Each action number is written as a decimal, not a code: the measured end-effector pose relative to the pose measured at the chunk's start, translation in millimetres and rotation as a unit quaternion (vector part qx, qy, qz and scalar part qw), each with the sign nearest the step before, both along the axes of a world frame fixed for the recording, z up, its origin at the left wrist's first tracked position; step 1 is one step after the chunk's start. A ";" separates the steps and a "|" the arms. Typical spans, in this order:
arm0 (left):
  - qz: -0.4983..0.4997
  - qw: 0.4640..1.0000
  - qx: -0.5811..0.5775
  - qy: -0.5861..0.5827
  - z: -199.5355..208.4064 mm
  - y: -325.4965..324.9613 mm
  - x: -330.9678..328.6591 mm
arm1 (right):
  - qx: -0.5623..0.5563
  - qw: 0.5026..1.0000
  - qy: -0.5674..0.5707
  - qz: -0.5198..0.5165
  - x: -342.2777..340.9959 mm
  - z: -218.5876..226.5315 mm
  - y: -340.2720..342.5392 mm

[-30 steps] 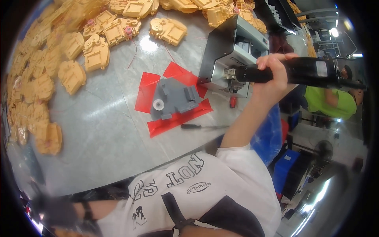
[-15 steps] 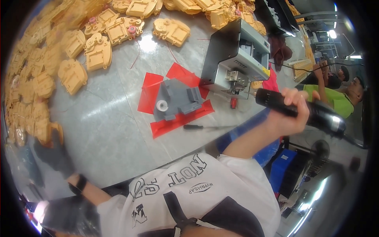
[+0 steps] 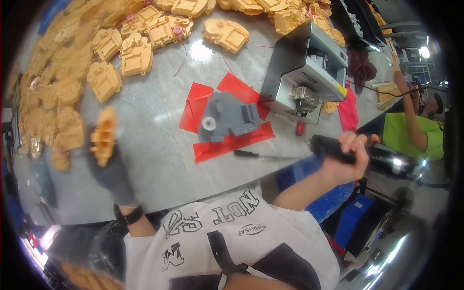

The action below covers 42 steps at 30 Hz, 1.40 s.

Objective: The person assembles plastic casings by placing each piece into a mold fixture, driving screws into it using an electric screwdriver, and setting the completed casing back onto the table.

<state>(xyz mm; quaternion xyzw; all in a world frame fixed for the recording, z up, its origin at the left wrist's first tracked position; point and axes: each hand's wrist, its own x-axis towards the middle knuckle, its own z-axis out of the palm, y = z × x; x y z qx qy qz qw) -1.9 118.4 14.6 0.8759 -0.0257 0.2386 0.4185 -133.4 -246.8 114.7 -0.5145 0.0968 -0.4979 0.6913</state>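
Observation:
My left hand point(image 3: 112, 176), in a dark grey glove, grips a yellow plastic housing point(image 3: 104, 137) that is tilted on edge above the left side of the table. Both are a little blurred. In my bare right hand point(image 3: 344, 169) is a black electric screwdriver point(image 3: 392, 162), its cord trailing off to the right. It is held near the table's right edge, close below a boxy dispenser-like machine point(image 3: 290, 65). Between my hands a grey fixture point(image 3: 227, 113) with raised blocks and a white ring lies on red sheets point(image 3: 232, 144).
Many yellow housings point(image 3: 65, 92) are heaped along the left and far sides. A hand screwdriver point(image 3: 246, 153) lies in front of the red sheets. Thin red wires point(image 3: 181, 63) cross the grey table point(image 3: 154, 125). A person in a bright green top point(image 3: 411, 133) is at the right.
My left hand has moved right and up from the left pile, with the yellow housing now lifted in it. My right hand, still around the electric screwdriver, has dropped slightly in the picture.

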 end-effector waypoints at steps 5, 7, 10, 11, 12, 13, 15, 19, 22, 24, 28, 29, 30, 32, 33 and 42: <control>-0.306 0.950 0.053 -0.033 27.5 -103.2 -12.1 | 0.002 1.000 0.016 0.004 -3.4 -8.4 6.2; -0.330 0.928 0.170 0.026 32.2 -130.3 -9.6 | 0.028 0.999 0.016 -0.019 -5.8 -9.0 4.3; -0.355 0.914 0.193 0.036 40.6 -142.8 -14.7 | 0.016 0.999 0.023 -0.017 -12.9 -7.7 1.6; -0.378 0.903 0.202 0.032 40.1 -143.8 -16.9 | 0.015 0.999 0.024 -0.020 -15.3 -9.3 0.0; -0.399 0.891 0.212 0.029 39.4 -144.5 -18.4 | 0.021 0.999 0.023 -0.022 -17.2 -11.2 -1.6; -0.400 0.891 0.214 0.029 39.3 -144.2 -19.1 | 0.027 0.999 0.022 -0.023 -18.0 -12.2 -2.0; -0.403 0.886 0.226 0.039 38.0 -142.9 -20.2 | 0.032 0.999 0.021 -0.012 -13.9 -14.2 2.0; -0.442 0.890 0.105 0.043 27.7 -131.9 -6.5 | 0.035 0.999 0.018 0.012 -9.8 -15.0 7.6; -0.397 0.908 -0.075 0.111 29.5 -123.5 -3.5 | 0.038 0.999 0.016 -0.002 -10.7 -15.4 5.8; -0.380 0.911 0.029 0.161 32.4 -131.1 2.3 | 0.042 0.999 0.020 -0.006 -12.9 -16.8 4.9; -0.253 0.937 0.173 0.167 34.1 -150.0 9.7 | 0.054 0.998 0.021 0.021 -12.7 -18.9 5.0; -0.174 0.968 0.156 0.091 32.0 -153.1 9.1 | 0.055 0.998 0.020 0.017 -12.8 -20.9 4.3; -0.183 0.965 0.162 0.091 28.5 -151.1 13.7 | 0.056 0.998 0.031 0.002 -11.2 -23.5 3.6; -0.206 0.968 0.141 0.025 24.9 -148.5 15.5 | 0.055 0.997 0.042 -0.020 -9.5 -21.8 3.3; -0.226 0.966 0.121 -0.042 24.3 -148.5 14.9 | 0.053 0.997 0.043 -0.023 -10.1 -19.8 2.5; -0.405 0.884 0.233 0.002 46.1 -159.3 -3.7 | 0.012 0.999 -0.008 -0.047 3.6 -7.8 -4.3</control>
